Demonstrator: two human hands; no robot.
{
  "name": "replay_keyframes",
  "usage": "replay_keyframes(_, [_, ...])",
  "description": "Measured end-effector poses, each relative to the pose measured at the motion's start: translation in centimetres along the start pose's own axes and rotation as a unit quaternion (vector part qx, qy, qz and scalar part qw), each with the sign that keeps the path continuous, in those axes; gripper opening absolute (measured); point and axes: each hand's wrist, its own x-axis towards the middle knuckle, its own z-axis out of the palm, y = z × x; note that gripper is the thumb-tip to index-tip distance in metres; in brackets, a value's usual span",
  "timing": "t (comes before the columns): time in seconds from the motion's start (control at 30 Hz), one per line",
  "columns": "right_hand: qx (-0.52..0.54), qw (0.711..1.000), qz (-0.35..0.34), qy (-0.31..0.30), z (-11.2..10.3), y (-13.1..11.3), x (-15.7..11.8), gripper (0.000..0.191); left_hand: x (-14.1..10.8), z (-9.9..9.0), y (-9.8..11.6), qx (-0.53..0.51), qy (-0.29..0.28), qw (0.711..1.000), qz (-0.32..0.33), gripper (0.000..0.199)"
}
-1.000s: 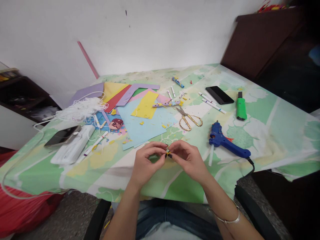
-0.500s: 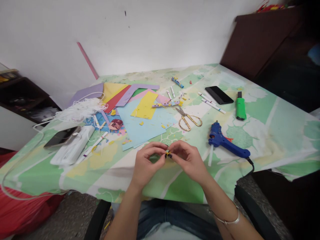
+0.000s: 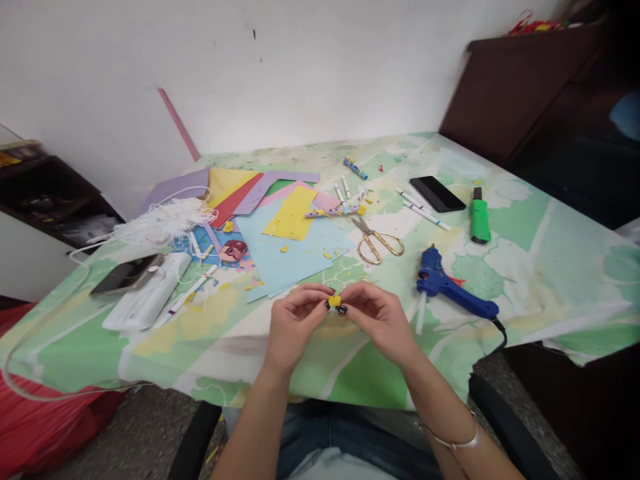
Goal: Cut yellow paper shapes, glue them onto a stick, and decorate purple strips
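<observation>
In the head view, find a small yellow piece [image 3: 335, 301] near the middle of the front side of the table [image 3: 560, 267], pinched between the left hand [image 3: 295, 327] and the right hand [image 3: 379, 317]. Note thumb and fingers of the left hand drawn together to a narrow pinch at the left side of the piece; note the same on the right, with hardly any gap. Cannot tell which fingertips bear most of the grip, nor whether touching the table below. Judge handling as under way: not yet released or set down. Cannot establish how much remains to be done. Rate as further along, by appearance only, a decorated purple strip [image 3: 326, 213] and a decorated blue roll [image 3: 356, 169], both lying beyond the hands and well apart from them. Record scissors [image 3: 368, 231] as lying unheld, handles spread, blades pointing away and to the left; likewise a blue glue gun [image 3: 457, 291], unheld, to the right of the right hand. As to orientation, see a yellow face turned up towards the near side, seemingly a little wider side to side. Cannot fix a definite long axis or leading end at this size.
</observation>
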Motion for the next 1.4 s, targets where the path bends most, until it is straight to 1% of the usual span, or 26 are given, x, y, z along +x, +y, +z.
replay_keyframes(0.2, [0.001, 1.0, 0.003, -0.014, -0.14, -0.14, -0.04, 0.01, 0.04, -0.15, -0.03, -0.004, -0.026, 1.0, -0.006, 0.005])
replay_keyframes(0.3, [0.002, 1.0, 0.001, -0.023, -0.21, -0.28, -0.08, 0.011, 0.14, -0.23, -0.01, -0.006, -0.039, 0.999, -0.011, 0.006])
replay_keyframes(0.57, [-0.003, 1.0, 0.003, -0.022, -0.24, -0.27, -0.01, 0.015, 0.16, -0.43, 0.13, -0.007, -0.06, 0.998, -0.025, 0.009])
replay_keyframes(0.73, [-0.008, 1.0, 0.0, -0.017, -0.11, -0.5, 0.0, 0.015, 0.15, -0.38, 0.31, 0.005, -0.066, 0.998, -0.023, 0.008])
replay_keyframes(1.03, [-0.005, 1.0, 0.002, -0.01, -0.03, -0.47, -0.01, 0.011, 0.17, -0.03, 0.56, 0.029, -0.061, 0.998, 0.004, 0.007])
replay_keyframes(1.2, [-0.018, 1.0, -0.001, -0.013, -0.06, -0.49, -0.06, 0.011, 0.21, -0.15, 0.45, 0.025, -0.066, 0.998, -0.001, 0.007])
replay_keyframes(1.4, [-0.025, 1.0, 0.009, 0.0, 0.17, -0.44, -0.1, 0.013, 0.21, -0.37, 0.23, 0.02, -0.076, 0.997, -0.003, 0.008])
